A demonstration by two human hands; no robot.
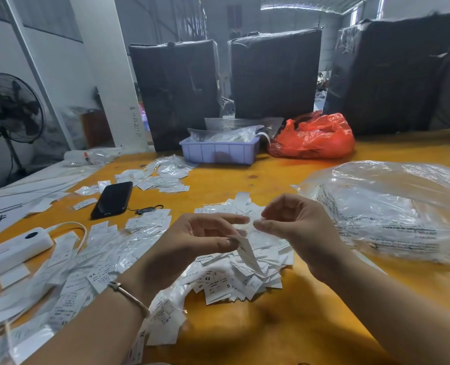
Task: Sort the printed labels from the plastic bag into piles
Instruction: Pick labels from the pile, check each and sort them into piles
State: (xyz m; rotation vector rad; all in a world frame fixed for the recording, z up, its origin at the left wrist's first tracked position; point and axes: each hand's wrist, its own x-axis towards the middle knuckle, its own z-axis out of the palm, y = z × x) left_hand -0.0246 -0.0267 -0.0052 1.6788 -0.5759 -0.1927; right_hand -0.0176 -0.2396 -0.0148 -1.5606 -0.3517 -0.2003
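both hands [192, 241] [295, 225] pinch labels [247, 252] above the label pile [234, 280].

We saw a fan [12, 108] at left, white walls [60, 64], and dark wrapped bales [275, 73] behind the orange table [271, 325].

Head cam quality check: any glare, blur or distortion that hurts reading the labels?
Head view: strong wide-angle bending at the edges; glare on the clear plastic bag; the small bag between both hands' fingers is blurred; label pile letters partly readable; soft arm shadows on the table.
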